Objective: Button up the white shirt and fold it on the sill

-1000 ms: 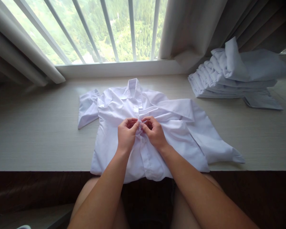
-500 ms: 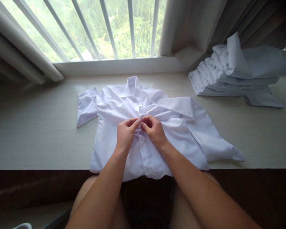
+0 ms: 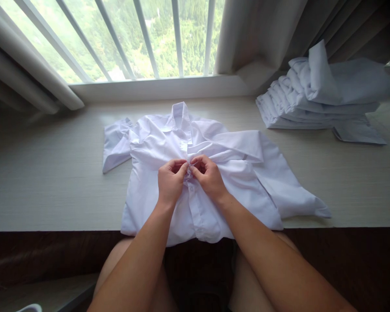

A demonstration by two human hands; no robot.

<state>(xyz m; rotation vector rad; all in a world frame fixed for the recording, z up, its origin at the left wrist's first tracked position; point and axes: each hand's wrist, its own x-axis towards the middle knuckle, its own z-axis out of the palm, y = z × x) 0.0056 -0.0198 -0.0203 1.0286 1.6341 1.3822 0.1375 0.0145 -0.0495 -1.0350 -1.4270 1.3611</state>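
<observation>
Barely any shift — view has tipped slightly, so white shirt and both hands sit a touch higher in frame, pinch unchanged. Left hand and right hand each closed thumb-to-finger on cloth at the placket, tips touching or nearly so. Shirt lies face up on the counter directly under the hands, collar at 12 o'clock, hem over the near edge at 6. Placket's long axis runs about 12 to 6; left takes the 9 o'clock side, right the 3 — neither nearer. Folded white stack at 2 o'clock. Hidden: the bit between fingertips, lower fingers of both hands; stack's right end blurred, forearms cut off at bottom
</observation>
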